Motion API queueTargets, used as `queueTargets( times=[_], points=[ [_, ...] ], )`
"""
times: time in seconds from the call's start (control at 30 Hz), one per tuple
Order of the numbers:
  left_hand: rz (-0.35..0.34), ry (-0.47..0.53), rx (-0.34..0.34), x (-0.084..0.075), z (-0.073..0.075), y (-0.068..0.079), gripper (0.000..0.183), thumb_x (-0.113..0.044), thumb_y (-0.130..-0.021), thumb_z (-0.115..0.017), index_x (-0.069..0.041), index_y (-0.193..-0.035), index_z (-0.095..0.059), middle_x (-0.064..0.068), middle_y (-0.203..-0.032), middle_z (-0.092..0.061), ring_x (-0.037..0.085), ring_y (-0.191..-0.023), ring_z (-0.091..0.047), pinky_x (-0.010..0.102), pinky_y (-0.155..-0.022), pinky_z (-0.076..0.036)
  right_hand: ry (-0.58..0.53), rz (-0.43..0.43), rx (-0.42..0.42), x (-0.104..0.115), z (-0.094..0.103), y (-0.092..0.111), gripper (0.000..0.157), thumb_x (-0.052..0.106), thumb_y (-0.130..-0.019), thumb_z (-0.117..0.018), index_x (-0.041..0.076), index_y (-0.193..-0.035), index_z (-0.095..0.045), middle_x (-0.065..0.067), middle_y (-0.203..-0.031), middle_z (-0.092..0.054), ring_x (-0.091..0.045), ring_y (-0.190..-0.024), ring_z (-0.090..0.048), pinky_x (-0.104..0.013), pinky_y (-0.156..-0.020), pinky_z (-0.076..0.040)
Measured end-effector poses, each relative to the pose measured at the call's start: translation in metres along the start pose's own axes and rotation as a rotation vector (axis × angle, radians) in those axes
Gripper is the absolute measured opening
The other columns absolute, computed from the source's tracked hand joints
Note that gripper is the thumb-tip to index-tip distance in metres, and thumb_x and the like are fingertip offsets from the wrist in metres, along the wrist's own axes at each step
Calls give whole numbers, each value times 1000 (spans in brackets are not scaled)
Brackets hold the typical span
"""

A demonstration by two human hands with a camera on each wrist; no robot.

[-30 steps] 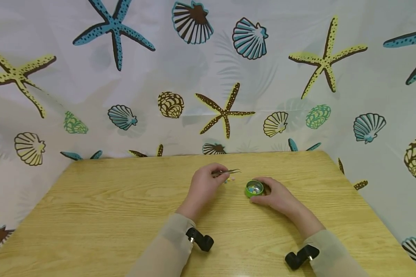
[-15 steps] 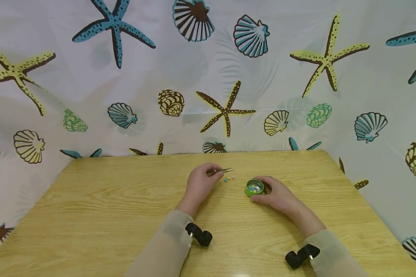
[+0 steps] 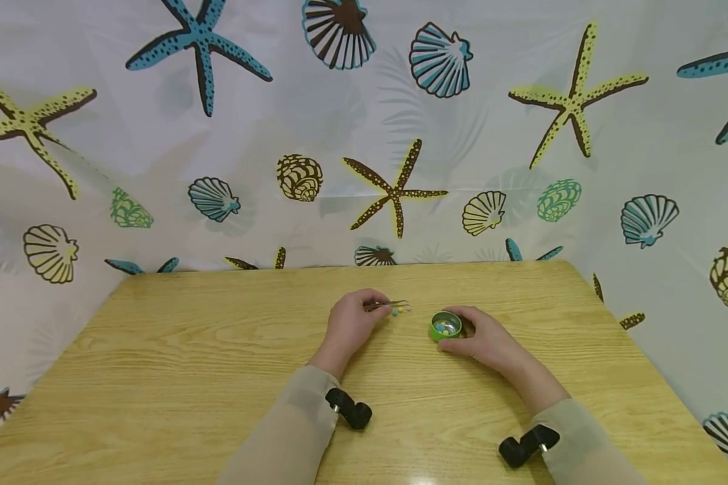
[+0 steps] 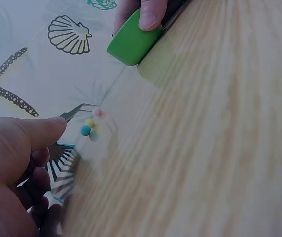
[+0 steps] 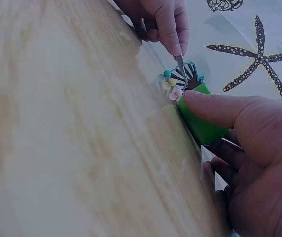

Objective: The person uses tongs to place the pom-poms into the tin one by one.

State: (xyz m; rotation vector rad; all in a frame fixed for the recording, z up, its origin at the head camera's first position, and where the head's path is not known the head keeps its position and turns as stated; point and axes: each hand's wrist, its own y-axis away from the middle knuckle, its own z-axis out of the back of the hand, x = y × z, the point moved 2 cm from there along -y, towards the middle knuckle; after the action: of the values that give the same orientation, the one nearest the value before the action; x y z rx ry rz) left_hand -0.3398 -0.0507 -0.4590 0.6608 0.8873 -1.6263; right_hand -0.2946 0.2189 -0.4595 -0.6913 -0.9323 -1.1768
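Tweezers [image 4: 71, 114], one; cup [image 4: 132, 43], one; loose beads [image 4: 89, 122], three

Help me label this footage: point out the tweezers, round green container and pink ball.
Tweezers [image 4: 72, 114]: left wrist view, exposed metal arms.
Round green container [image 4: 132, 43]: left wrist view, outer side wall.
Pink ball [image 4: 97, 112]: left wrist view, its middle.

The sleeves [image 3: 285, 431] are beige — each cuff [image 3: 311, 386] bears a black, round-ended device [image 3: 359, 415] with silvery metal [image 3: 544, 448].

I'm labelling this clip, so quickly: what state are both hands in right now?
Left hand: closed, pinching the tweezers.
Right hand: closed, holding the small green container by its side.
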Motion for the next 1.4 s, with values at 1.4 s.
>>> queueTargets(
  times=[1.4],
  points=[
    [-4, -30, -4, -9, 0, 3, 8, -22, -104, -82, -17, -110, -85, -1, -111, -80, 23, -105, -73, 48, -96, -59, 25, 0, -14, 3, 1, 1, 71, 22, -97, -89, 4, -158, -57, -21, -160, -54, -42, -154, -44, -60, -127, -32]
  ],
)
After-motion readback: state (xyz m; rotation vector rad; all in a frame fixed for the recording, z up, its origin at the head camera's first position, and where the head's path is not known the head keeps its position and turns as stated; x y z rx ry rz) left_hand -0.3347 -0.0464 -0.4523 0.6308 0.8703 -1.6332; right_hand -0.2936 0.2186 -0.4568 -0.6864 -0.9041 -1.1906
